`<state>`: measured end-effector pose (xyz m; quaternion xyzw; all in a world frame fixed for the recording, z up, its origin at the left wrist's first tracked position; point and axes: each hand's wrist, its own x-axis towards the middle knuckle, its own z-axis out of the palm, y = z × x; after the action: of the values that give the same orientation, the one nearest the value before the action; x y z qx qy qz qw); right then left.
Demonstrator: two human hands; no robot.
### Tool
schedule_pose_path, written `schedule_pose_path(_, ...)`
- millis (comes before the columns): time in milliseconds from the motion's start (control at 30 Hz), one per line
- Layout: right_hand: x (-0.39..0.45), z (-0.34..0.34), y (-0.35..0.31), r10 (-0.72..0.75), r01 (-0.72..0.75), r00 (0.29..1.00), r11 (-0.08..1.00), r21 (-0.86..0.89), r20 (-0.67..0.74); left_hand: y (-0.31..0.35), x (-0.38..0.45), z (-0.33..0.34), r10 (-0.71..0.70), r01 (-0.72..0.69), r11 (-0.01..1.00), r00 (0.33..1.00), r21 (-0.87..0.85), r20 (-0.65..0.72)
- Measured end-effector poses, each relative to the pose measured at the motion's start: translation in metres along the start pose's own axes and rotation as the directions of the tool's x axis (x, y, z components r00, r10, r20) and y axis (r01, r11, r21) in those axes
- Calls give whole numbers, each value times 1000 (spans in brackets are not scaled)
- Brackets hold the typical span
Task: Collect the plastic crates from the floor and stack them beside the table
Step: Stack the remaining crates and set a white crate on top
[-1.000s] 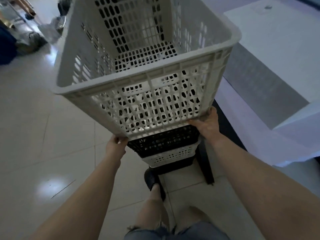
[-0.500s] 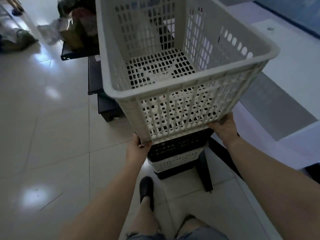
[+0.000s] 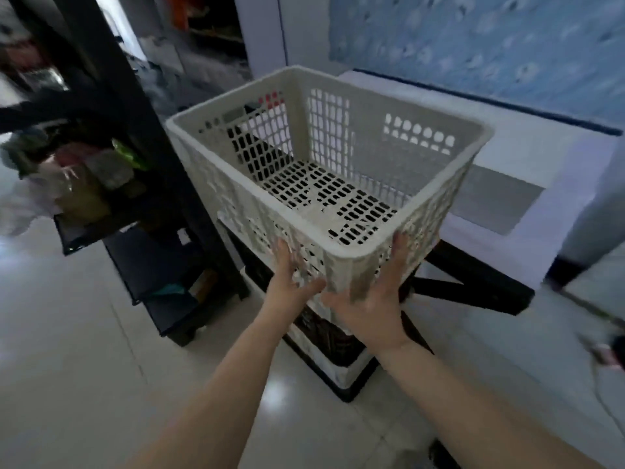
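A white perforated plastic crate point(image 3: 341, 184) sits at the top of a stack of black and white crates point(image 3: 333, 346) on the floor beside the table point(image 3: 527, 154). Its near corner points at me. My left hand point(image 3: 289, 275) lies with straight fingers against the crate's left near wall. My right hand point(image 3: 375, 299) presses flat against the right near wall, its fingertips reaching up to the rim. Neither hand curls round anything. The crate hides most of the stack under it.
A black shelf rack point(image 3: 159, 198) with bags and boxes stands close on the left of the stack. The table's black legs point(image 3: 473, 289) run behind it on the right. Pale floor tiles point(image 3: 84, 384) spread to the left and front.
The white crate has come down from chest height onto the stack and turned a corner toward me. Both hands have shifted from its bottom edge to its near walls.
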<state>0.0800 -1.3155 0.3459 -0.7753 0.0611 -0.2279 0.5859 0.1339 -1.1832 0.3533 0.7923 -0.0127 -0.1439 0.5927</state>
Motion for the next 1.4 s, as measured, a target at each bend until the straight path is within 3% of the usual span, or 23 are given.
schedule_pose_path(167, 8, 12, -1, 142, -166, 980, 971, -174, -141, -2, 1, 0, 87, -91, 974, 996, 209, 28)
schedule_pose_path(367, 19, 9, 6, 135, -163, 966, 981, -109, -221, -3, 10, -15, 139, -197, 905, 975, 378, 176)
schedule_pose_path(533, 18, 15, 17, 172, -196, 953, 978, -72, -247, -14, 35, -61, 225, -270, 895, 961, 355, 163)
schedule_pose_path(700, 13, 24, 10, 230, -244, 931, 970, -13, -284, -6, 87, -96, 264, -254, 904, 964, 344, 18)
schedule_pose_path(900, 13, 34, -2, 340, -401, 836, 914, -57, -432, -10, 115, -106, 309, -306, 919, 951, 248, 29)
schedule_pose_path(1067, 14, 36, -23, 440, -530, 760, 846, -64, -478, -6, 122, -124, 375, -401, 901, 912, 165, 167)
schedule_pose_path(1400, 1, 92, -52, 363, -560, 614, 826, -62, -701, -16, 146, -168, 436, -574, 801, 755, 171, 489)
